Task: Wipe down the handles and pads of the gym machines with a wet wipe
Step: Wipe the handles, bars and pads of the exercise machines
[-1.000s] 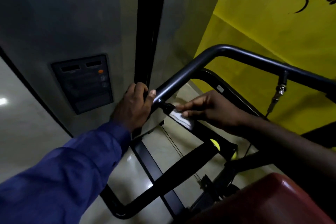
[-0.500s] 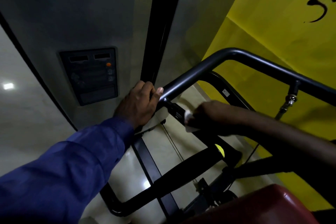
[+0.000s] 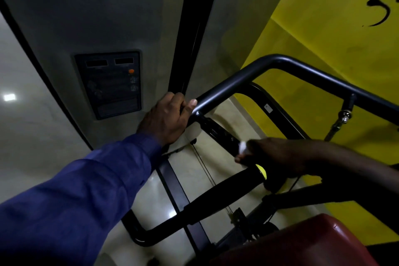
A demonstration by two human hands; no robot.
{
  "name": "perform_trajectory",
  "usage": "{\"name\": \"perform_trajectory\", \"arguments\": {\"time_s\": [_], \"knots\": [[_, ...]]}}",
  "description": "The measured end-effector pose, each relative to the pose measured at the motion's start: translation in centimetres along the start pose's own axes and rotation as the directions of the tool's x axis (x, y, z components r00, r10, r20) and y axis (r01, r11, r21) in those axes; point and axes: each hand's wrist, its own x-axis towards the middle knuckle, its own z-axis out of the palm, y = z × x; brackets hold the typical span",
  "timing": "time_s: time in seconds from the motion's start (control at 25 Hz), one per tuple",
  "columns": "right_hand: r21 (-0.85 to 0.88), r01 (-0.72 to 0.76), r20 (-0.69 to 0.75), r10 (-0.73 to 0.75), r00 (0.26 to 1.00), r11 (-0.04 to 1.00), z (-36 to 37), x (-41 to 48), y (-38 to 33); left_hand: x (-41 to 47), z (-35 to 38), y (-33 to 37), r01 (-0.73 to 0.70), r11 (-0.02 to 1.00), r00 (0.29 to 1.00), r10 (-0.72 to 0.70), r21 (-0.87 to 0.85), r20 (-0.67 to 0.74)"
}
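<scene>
A white wet wipe point(image 3: 242, 147) is seen right of frame centre, pressed against the black handle grip point(image 3: 220, 134) by the right hand point(image 3: 274, 157), which is clenched around both. The lower end of the curved black bar point(image 3: 248, 75), just above and left of the grip, is grasped by the left hand point(image 3: 166, 121); a blue sleeve point(image 3: 75, 196) fills the lower left. A red pad point(image 3: 302, 244) occupies the lower right, a yellow wall point(image 3: 323, 28) the upper right.
</scene>
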Motion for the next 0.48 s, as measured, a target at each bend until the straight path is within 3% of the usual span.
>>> {"name": "perform_trajectory", "arguments": {"time_s": [0.08,0.2,0.28,0.32,0.48], "knots": [[-0.052,-0.005,-0.009,0.004,1.000,0.999,1.1,1.6,2.3,0.1,0.3,-0.2,-0.009,1.000,1.000,0.009,0.016,-0.005],[0.359,0.155,-0.060,-0.143,0.988,0.920,-0.3,-3.2,-5.0,0.3,0.3,-0.2,-0.024,0.999,1.000,0.024,0.025,-0.003],[0.461,0.250,-0.103,-0.228,0.968,0.852,-0.7,-3.4,-6.7,0.3,0.4,-0.4,-0.034,0.999,0.999,0.034,0.015,-0.001],[0.471,0.276,-0.070,-0.277,0.958,0.838,-0.8,-4.2,-6.1,0.1,0.2,-0.2,-0.030,1.000,1.000,0.030,0.004,0.004],[0.323,0.140,0.099,-0.181,0.979,0.936,-1.5,-7.4,-4.0,-0.4,-0.2,-0.1,-0.020,0.999,1.000,0.020,-0.033,-0.005]]}}
